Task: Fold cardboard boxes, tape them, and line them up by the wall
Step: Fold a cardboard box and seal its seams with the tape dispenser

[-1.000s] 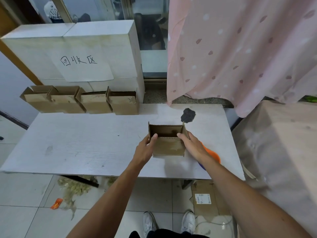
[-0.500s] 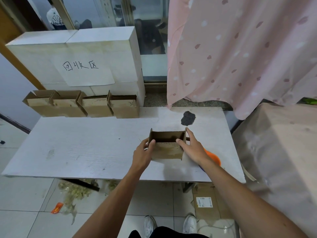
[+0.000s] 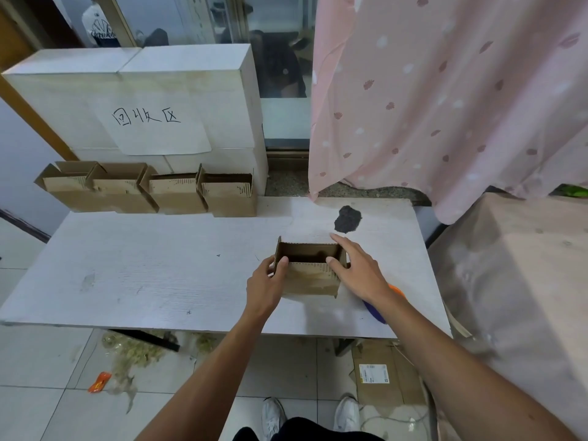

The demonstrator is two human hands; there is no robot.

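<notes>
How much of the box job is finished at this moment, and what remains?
Done: four boxes stand in a row against the white blocks at the table's far edge. In hand: a fifth box, open-topped, sits on the table; the left hand grips its left side, the right hand touches its right. Left: join it to the row's right end. Tape cannot be seen.

open box [image 3: 313,281] on table [image 3: 159,265], centre-right | box row [image 3: 149,192] rear-left | tape roll [image 3: 377,311], perhaps, just right

A white desk [image 3: 159,275] has four cardboard boxes [image 3: 178,198] along its back left edge. Another open box [image 3: 313,281] is toward its front right.
</notes>
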